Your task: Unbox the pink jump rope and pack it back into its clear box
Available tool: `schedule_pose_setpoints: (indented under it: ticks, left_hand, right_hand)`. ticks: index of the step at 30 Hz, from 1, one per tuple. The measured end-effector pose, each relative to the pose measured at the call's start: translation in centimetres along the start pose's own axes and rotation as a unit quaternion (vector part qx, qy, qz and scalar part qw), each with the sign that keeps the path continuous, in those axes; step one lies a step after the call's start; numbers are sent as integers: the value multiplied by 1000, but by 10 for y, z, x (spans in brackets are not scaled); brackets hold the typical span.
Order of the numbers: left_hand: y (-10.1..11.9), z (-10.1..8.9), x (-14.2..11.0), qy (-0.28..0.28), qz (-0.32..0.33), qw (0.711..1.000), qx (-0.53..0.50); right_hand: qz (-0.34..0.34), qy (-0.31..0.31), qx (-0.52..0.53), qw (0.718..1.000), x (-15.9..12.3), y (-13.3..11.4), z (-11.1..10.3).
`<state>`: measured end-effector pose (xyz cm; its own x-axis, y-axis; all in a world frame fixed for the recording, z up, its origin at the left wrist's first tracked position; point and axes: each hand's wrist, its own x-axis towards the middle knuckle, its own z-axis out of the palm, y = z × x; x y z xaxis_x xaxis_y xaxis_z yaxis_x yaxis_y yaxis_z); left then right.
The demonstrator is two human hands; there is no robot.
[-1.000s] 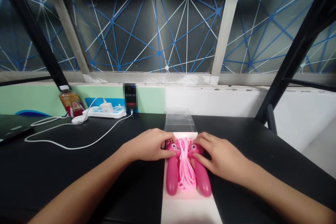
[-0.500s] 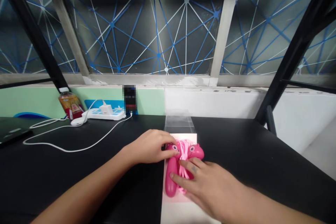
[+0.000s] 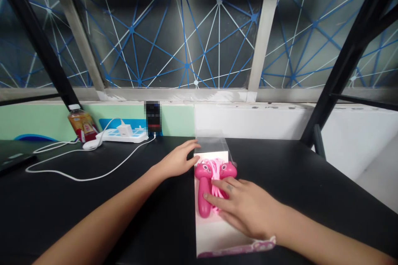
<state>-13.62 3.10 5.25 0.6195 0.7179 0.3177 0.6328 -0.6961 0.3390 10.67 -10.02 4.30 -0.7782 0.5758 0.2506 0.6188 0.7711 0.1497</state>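
A pink skipping rope lies on a pale card insert, its two animal-faced handles side by side with the light pink cord bundled between them. My right hand rests over the right handle and the cord, fingers spread, a fingertip touching the left handle. My left hand is at the upper left edge of the card, fingers apart, by a clear plastic box at the card's far end. Whether the left fingertips touch the plastic I cannot tell.
On the black table at the back left are a drink bottle, a white power strip, a white cable and a phone leaning upright. Black frame posts rise at both sides, before the window.
My left hand has left the left handle and moved up and left to the card's edge. The card and skipping rope have shifted slightly away from me, and the card's near edge now shows.
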Motion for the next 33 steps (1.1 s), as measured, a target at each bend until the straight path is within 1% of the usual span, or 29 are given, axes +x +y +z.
schedule_pose_setpoints:
  ticks: [6,9,13,17,21,24,26,27,28,29,30,32,33]
  left_hand:
    - [4,-2,3,4,-19,998,-52]
    - [4,-4,3,-2,-19,998,-62]
    - [12,-7,-2,-21,-1,998,-52]
    - [31,-8,-11,-37,26,998,-31]
    - [46,-10,-16,-50,52,997,-25]
    - [48,-11,-15,-56,58,996,-27]
    - [46,-12,-13,-52,60,996,-28]
    - [46,-12,-13,-50,61,996,-27]
    - [45,-12,-13,-49,61,997,-26]
    - [45,-12,-13,-49,61,997,-24]
    - [45,-12,-13,-48,62,997,-21]
    - [45,-11,-14,-48,63,997,-17]
    - [45,-11,-14,-48,64,997,-16]
  right_hand:
    - [-14,-4,23,1000,-2,-12,-14]
    - [-8,1,35,999,-3,-13,-15]
    - [20,12,21,1000,-2,-6,-5]
    - [35,23,-15,999,2,8,8]
    - [41,35,-74,996,8,18,12]
    - [19,56,-100,993,6,15,7]
    - [-13,75,-63,995,2,7,0]
    - [-34,82,-22,996,0,1,-4]
    - [-69,72,30,995,-2,-4,-8]
    - [-108,47,69,991,-4,-10,-12]
    - [-132,25,89,987,-5,-15,-15]
    - [-153,-15,108,982,-6,-21,-19]
    - [-148,-25,112,982,-6,-23,-20]
